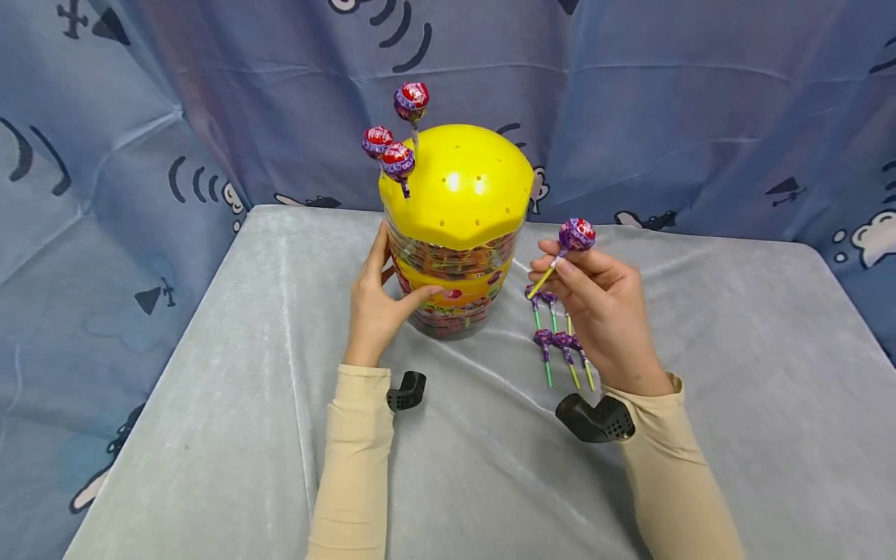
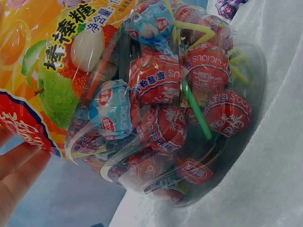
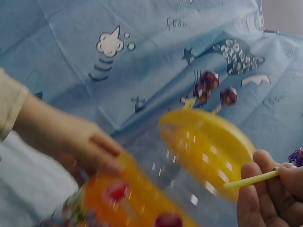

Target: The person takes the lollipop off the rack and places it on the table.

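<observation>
A clear candy jar (image 1: pixel 483 257) with a yellow domed lid (image 1: pixel 462 179) stands on the table, full of wrapped lollipops. Small holes dot the lid, and three purple-and-red lollipops (image 1: pixel 411 101) stick up from its left side. My left hand (image 1: pixel 378 307) grips the jar's left side, thumb across the printed label (image 2: pixel 61 94). Right of the jar, my right hand (image 1: pixel 612 323) pinches one lollipop (image 1: pixel 577 234) by its yellow stick, the wrapped head upward. In the right wrist view that stick (image 3: pixel 251 180) points toward the lid, apart from it.
Several lollipops (image 1: pixel 562 340) with green and yellow sticks lie in rows on the grey cloth-covered table (image 1: pixel 231 404), below and left of my right hand, which partly hides them. A blue patterned curtain (image 1: pixel 665 101) hangs behind the table and along its left.
</observation>
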{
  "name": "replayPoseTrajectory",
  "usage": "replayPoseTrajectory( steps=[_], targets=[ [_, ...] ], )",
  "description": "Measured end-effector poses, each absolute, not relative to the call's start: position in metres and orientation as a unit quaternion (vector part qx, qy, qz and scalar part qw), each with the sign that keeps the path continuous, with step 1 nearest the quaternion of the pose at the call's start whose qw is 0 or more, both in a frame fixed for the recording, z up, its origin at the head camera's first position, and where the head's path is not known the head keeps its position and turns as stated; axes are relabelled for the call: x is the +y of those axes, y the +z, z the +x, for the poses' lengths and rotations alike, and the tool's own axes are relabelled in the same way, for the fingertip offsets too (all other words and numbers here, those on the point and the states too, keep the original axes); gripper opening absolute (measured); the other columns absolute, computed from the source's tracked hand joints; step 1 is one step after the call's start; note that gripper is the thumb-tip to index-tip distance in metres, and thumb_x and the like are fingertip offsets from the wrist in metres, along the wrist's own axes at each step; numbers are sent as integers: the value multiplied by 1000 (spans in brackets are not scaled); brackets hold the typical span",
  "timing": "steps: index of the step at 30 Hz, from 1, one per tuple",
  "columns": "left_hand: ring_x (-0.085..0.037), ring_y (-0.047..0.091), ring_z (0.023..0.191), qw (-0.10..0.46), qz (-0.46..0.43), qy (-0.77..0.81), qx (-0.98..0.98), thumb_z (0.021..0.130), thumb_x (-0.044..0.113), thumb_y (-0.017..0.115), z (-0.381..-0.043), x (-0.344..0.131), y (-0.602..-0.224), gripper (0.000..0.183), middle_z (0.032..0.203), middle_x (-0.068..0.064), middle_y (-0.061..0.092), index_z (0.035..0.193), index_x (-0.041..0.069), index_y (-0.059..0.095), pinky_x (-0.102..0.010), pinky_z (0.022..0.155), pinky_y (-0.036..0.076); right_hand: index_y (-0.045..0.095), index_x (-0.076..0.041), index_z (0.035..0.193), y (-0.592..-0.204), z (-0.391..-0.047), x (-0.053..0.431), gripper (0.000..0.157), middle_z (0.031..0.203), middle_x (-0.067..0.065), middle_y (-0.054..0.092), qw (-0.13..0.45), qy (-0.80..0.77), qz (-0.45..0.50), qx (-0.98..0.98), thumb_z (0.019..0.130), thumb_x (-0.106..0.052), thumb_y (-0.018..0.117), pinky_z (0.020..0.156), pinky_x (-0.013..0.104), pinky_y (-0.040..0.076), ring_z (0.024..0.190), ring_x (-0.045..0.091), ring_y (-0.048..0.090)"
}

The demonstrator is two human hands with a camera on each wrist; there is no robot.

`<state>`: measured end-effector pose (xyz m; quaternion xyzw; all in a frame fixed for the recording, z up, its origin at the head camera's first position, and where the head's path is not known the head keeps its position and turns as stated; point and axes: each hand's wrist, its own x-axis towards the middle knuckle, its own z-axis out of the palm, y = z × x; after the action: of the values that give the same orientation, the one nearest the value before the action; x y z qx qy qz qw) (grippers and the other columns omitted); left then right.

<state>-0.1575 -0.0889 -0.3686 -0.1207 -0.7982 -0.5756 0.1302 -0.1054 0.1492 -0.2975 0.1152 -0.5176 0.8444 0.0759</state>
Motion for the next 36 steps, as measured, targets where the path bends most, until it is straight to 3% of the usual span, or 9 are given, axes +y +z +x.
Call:
replayPoseTrajectory(
  steps=[9, 18, 26, 36],
  targets=[
    [-22, 41, 130, 130, -114, -571, -803, 75, 32, 79, -158, -88, -368, 100, 147, -10, 37, 153, 18, 17, -35, 103, 42, 68, 8, 95, -333, -83, 191, 19, 106, 14, 67, 81, 844, 72, -526, 94, 9, 49, 81, 27, 55, 88, 19, 67],
    [-21, 41, 130, 130, -118, -574, -800, 68, 54, 71, -158, -88, -368, 106, 147, -9, 37, 153, 18, 18, -34, 103, 41, 69, 8, 99, -357, -56, 241, 22, 107, 11, 68, 58, 842, 13, -537, 95, 8, 47, 78, 25, 56, 90, 18, 68],
    [-21, 39, 131, 120, -108, -571, -805, 72, 46, 74, -155, -91, -369, 102, 148, -8, 36, 153, 19, 17, -34, 104, 40, 70, 2, 104, -396, -38, 289, 17, 109, 6, 69, 10, 776, -59, -628, 94, -3, 56, 78, 24, 55, 94, 16, 67],
    [-22, 39, 132, 123, -115, -572, -803, 69, 59, 67, -158, -89, -368, 107, 149, -8, 34, 153, 17, 17, -36, 105, 40, 68, -2, 96, -408, -49, 272, 9, 95, 0, 72, -53, 733, -83, -673, 92, -4, 60, 74, 23, 56, 84, 12, 69]
  ],
)
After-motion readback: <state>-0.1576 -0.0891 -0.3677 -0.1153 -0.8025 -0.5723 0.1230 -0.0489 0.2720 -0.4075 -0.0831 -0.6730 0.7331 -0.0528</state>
